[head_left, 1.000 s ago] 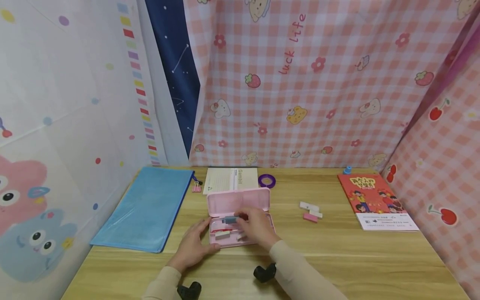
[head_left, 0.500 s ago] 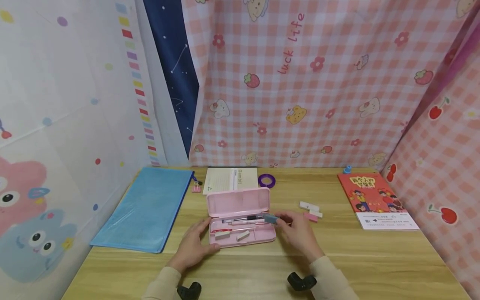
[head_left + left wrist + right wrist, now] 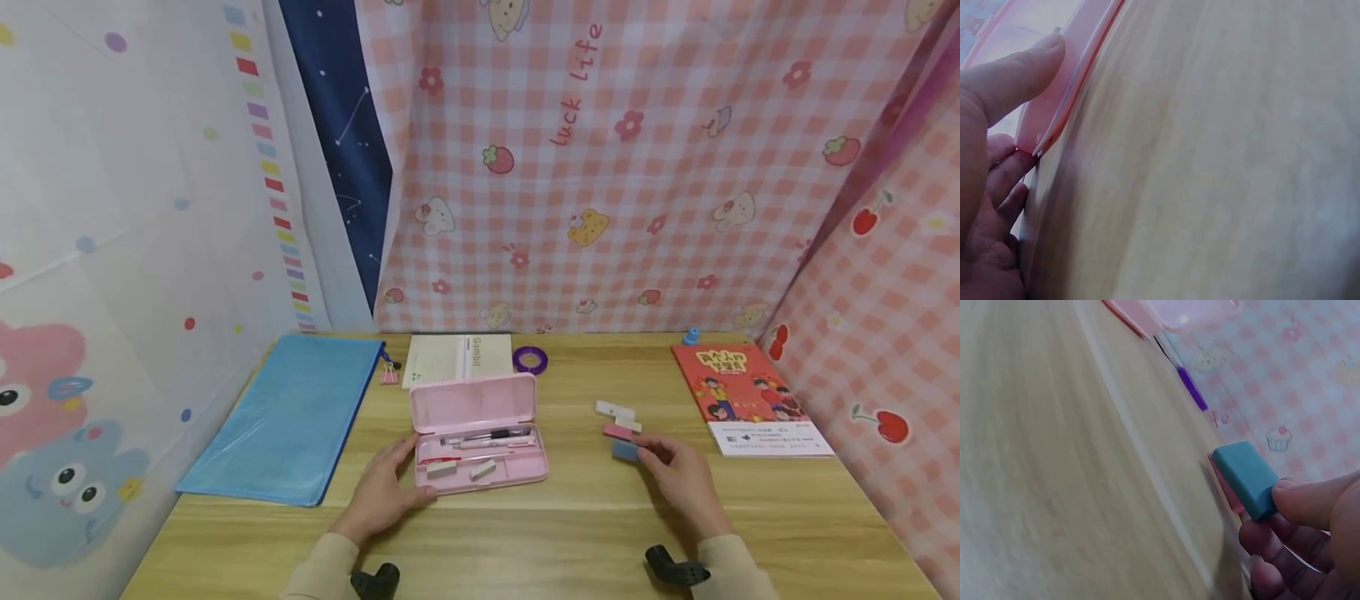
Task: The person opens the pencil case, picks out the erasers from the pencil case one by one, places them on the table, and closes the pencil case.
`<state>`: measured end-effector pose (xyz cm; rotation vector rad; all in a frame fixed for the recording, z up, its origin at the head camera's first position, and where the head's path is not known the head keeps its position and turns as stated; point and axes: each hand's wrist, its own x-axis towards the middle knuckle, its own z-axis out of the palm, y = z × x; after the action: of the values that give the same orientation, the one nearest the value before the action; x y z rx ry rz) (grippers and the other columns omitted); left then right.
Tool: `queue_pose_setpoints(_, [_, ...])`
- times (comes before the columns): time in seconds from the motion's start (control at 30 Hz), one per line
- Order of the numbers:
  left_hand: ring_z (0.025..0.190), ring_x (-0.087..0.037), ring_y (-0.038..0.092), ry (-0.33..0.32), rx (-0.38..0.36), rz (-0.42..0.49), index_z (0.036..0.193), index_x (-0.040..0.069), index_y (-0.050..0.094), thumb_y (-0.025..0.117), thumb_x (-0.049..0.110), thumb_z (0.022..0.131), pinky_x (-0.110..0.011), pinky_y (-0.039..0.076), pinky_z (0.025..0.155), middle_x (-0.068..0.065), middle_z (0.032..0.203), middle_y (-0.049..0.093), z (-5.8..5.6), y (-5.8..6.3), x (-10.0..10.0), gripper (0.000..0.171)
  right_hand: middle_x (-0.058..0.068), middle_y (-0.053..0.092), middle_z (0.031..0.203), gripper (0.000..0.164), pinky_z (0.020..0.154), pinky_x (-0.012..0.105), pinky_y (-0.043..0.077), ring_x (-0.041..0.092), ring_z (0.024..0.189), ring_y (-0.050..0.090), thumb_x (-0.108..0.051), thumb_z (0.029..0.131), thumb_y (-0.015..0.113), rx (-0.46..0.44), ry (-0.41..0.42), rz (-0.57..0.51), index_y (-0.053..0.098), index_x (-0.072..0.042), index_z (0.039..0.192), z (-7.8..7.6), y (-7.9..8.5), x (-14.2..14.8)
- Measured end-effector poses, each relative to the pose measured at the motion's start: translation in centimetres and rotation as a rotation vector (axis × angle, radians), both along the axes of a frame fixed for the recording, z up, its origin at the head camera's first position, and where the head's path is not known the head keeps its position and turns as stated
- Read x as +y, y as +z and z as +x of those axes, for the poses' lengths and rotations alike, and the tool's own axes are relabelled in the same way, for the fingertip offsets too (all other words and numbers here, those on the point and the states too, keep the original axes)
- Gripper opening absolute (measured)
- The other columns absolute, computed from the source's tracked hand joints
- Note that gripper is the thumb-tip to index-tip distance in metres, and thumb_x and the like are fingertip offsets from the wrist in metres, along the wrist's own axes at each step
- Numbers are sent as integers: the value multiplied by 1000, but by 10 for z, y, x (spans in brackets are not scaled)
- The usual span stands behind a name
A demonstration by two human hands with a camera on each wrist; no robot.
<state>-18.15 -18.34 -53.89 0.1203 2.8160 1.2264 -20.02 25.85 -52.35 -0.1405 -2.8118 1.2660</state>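
Head view: see pink pencil case (image 3: 527, 467) on wood-look surface (image 3: 570, 533), lid (image 3: 472, 402) raised at the back. In rear part of the tray, can make out a black pen (image 3: 501, 434) with a white pen (image 3: 501, 445) just in front. Farther forward, see thin red pen (image 3: 441, 460) lying sideways behind one pale eraser (image 3: 441, 471) and a second pale eraser (image 3: 483, 470). At case's left end, note left-hand grip (image 3: 381, 493) spread wide, touching the side and front corner, covering part of that end. To the right, well apart from the case, see blue eraser (image 3: 625, 451) pinched in right-hand grip (image 3: 684, 479), just in front of pink eraser (image 3: 617, 432) and two white erasers (image 3: 615, 410). Behind the case, find notepad (image 3: 442, 357) partly blocked by lid, between pink binder clip (image 3: 389, 377) and purple tape ring (image 3: 531, 372). Far left: blue folder (image 3: 281, 417). Far right: red book (image 3: 742, 392), small blue item (image 3: 692, 337) at its back edge. Left wrist view: see thumb (image 3: 1019, 75) over case's front side, fingers at the corner; can't read contents. Right wrist view: see blue eraser between thumb and fingers, partly hiding pink eraser; can't tell if touching surface.
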Motion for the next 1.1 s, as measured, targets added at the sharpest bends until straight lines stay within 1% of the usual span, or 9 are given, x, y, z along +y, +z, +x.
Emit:
queue_pose_setpoints(0.13, [137,-44,29,-8,3,-6,149,16,38,83,45,70,-60,25,109,-21,150,34,1,0,0,95,9,66,108,20,74,30,47,19,90,55,-18,97,58,4,-14,-10,71,-11,111,-2,-5,4])
queue_pose_setpoints(0.23, [137,-44,29,-13,16,-6,148,14,39,83,45,70,-60,25,109,-22,150,34,1,0,-1,95,10,67,107,19,76,32,47,20,92,57,-16,96,60,26,-19,1,71,-10,110,-3,-7,3])
queue_pose_setpoints(0.3, [137,-44,29,-14,19,-4,148,13,39,83,45,70,-59,24,110,-22,150,34,1,1,0,95,10,67,105,18,75,32,47,20,91,58,-14,95,61,41,-22,9,71,-9,109,-2,-8,2])
queue_pose_setpoints(0.4, [136,-45,29,-18,31,-3,148,11,40,83,45,70,-60,24,110,-24,149,35,1,3,0,95,9,68,99,19,71,30,47,19,87,58,-13,92,65,56,-19,22,71,-7,109,-1,-9,0])
queue_pose_setpoints(0.53, [137,-44,29,-15,23,-7,148,12,39,83,46,70,-60,24,110,-23,149,34,0,3,1,95,6,65,90,26,63,24,45,17,80,55,-11,86,71,31,-7,21,70,-7,112,-1,-9,-1])
queue_pose_setpoints(0.67, [137,-44,29,-13,19,-10,148,12,39,83,46,71,-59,24,110,-23,150,34,0,3,1,95,6,64,90,32,63,24,46,17,80,56,-10,83,75,5,7,21,69,-6,114,-2,-9,-2])
queue_pose_setpoints(0.87, [137,-44,28,-13,18,-19,148,12,39,82,47,71,-59,25,110,-23,150,34,-1,2,0,95,6,64,92,32,66,29,46,18,82,57,-12,83,75,-26,-12,25,69,-7,114,-4,-9,-4])
queue_pose_setpoints(1.1, [137,-44,28,-11,16,-25,148,13,39,82,47,71,-59,25,110,-22,150,33,0,2,0,95,7,64,93,33,65,27,46,19,83,56,-14,84,74,-53,-38,10,68,-6,115,-6,-8,-5])
